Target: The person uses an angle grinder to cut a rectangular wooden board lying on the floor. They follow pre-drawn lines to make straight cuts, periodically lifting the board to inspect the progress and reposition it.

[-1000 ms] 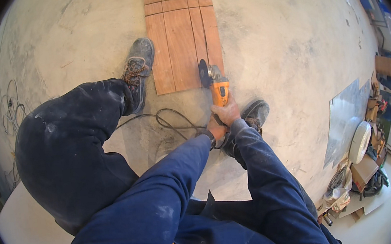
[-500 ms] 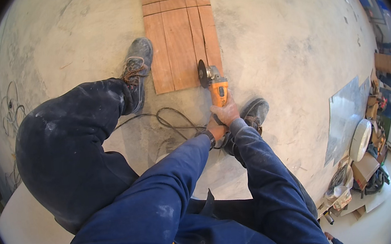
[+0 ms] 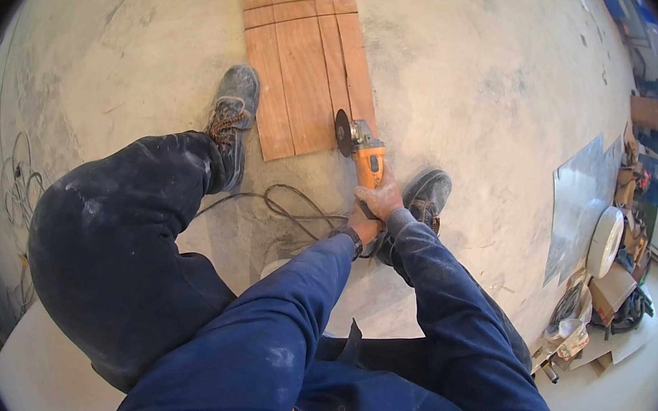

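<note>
An orange angle grinder (image 3: 371,166) points away from me, low over the near end of a reddish-brown wooden board (image 3: 305,78). My right hand (image 3: 382,198) wraps round the grinder's body. My left hand (image 3: 363,224) is closed on its rear end, just behind the right, its fingers partly hidden. The dark cutting disc (image 3: 343,132) stands on edge at the left of the grinder's head, at the board's near edge. I cannot tell whether it touches the wood. Several dark lines run along the board, and two cross it further off.
My left shoe (image 3: 233,115) is beside the board's left edge; my right shoe (image 3: 427,197) is right of the grinder. A dark cable (image 3: 288,198) loops across the dusty floor between my feet. More cable (image 3: 21,188) lies far left. Sheet metal (image 3: 576,202) and cardboard (image 3: 614,287) are at right.
The grinder has come slightly back toward me with both hands on it, and its disc sits a little nearer the board's near edge. My feet have stayed in place.
</note>
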Demonstrator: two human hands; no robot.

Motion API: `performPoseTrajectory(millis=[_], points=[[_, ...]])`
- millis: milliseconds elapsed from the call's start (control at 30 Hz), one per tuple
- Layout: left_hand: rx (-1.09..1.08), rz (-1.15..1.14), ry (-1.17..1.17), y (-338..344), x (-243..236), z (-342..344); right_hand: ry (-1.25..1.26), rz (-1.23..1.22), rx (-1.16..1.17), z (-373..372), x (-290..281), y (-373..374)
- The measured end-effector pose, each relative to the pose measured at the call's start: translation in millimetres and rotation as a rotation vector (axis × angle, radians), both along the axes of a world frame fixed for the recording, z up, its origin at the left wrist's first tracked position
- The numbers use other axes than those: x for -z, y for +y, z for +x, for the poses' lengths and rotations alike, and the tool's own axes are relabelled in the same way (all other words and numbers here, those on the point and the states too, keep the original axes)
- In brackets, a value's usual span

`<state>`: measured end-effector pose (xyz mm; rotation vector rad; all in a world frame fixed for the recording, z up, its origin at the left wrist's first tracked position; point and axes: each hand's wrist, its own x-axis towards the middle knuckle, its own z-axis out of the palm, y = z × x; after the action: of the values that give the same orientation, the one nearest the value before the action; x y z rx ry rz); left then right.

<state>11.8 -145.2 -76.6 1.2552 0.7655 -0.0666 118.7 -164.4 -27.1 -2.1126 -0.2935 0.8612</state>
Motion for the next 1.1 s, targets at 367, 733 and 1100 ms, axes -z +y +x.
performPoseTrajectory(millis=[367,733,1100], points=[[-0.004,-0.109,-0.031,0,-3,-3,0.0,-0.009,0.055,-6,2,-2],[0.008,-0.145,-0.029,-1,1,-9,0.062,0.019,0.065,-9,3,-4],[0.018,-0.092,-0.039,-9,15,-16,0.013,0.022,0.033,-14,16,-13]])
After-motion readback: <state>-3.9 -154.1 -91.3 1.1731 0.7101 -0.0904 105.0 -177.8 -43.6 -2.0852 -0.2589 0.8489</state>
